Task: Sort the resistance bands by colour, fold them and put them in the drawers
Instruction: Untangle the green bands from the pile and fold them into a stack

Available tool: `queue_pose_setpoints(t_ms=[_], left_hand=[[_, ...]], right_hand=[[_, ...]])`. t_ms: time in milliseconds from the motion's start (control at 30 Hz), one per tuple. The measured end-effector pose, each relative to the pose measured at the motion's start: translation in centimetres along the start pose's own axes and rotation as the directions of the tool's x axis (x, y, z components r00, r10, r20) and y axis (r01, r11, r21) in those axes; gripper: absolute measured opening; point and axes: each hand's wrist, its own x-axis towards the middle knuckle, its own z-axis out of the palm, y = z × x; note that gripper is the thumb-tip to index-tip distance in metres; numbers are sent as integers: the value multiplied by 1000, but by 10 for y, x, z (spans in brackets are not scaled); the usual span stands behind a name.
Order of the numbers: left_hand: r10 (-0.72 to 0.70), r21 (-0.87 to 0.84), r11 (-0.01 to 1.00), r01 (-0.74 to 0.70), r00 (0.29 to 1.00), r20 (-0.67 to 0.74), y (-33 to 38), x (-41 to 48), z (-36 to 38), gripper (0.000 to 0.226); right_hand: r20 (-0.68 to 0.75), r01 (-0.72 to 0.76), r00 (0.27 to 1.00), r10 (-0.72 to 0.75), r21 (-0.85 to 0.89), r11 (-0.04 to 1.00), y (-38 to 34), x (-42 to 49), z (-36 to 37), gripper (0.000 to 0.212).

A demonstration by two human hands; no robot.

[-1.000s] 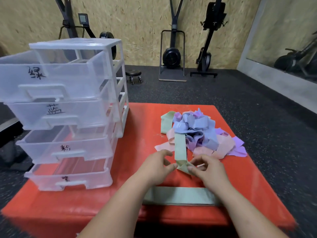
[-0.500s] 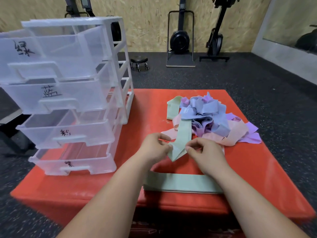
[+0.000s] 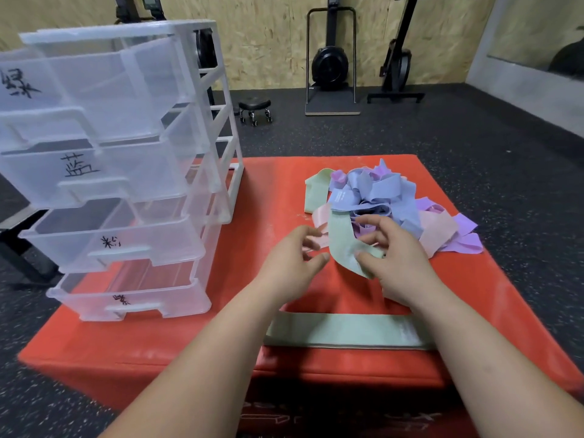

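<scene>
Fingers (image 3: 363,258) of the right hand (image 3: 403,267) pinch a green band (image 3: 340,238) trailing from the far pile (image 3: 379,194), left hand (image 3: 289,265) fingers apart; sorting appears underway, and the next move likely requires drawing it free.

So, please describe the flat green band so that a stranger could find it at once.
Start at the red mat beside the clear drawers. Along its near edge lies the flat band. It is pale green like the curled band in the right hand, but it lies alone and straight, apart from the pile.
</scene>
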Motion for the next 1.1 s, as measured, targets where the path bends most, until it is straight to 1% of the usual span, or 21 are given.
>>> queue_pose_setpoints(t_ms=[33,100,167,233,333,400,500,533,633,700,767,833,900,1000,1100], left_hand=[[83,0,997,-83,997,5,2,0,1,43],[205,-19,979,-204,978,48,7,2,5,47],[266,-14,964,-266,957,117,12,2,9,45],[286,-19,958,-287,943,172,16,2,14,42],[312,13,947,-320,931,189,19,3,19,39],[337,45,935,-353,919,202,20,3,20,32],[350,102,920,-379,910,224,20,2,23,15],[346,128,917,-378,913,215,20,1,24,15],[356,168,908,-384,918,178,16,3,27,23],[328,140,924,-356,926,187,16,2,26,21],[298,145,932,-331,931,212,14,2,24,22],[274,226,918,-327,932,237,12,2,20,24],[268,330,882,-336,934,235,10,4,16,23],[303,421,836,-353,935,181,8,5,6,20],[291,472,823,-315,948,125,5,6,-5,20]], right_hand=[[27,33,999,-32,-13,999,-4,-3,-6,57],[73,64,995,-64,3,998,-11,-8,-16,58],[109,78,991,-80,28,997,-12,-12,-23,59],[134,95,986,-98,26,995,-10,-15,-29,59],[142,118,983,-115,-13,993,-4,-19,-36,57],[145,132,981,-128,-20,991,-1,-21,-39,54],[155,109,981,-113,37,993,1,-24,-42,53],[147,95,984,-102,53,994,1,-24,-42,54],[103,112,988,-119,70,991,3,-24,-43,54],[65,147,986,-153,87,985,4,-24,-44,51],[-6,172,985,-173,117,978,4,-24,-46,46],[-94,191,979,-179,145,971,3,-23,-49,43],[-180,189,970,-160,159,969,6,-20,-53,41],[-273,174,953,-128,150,973,14,-17,-60,35],[-354,146,932,-81,161,976,22,-14,-66,31]])
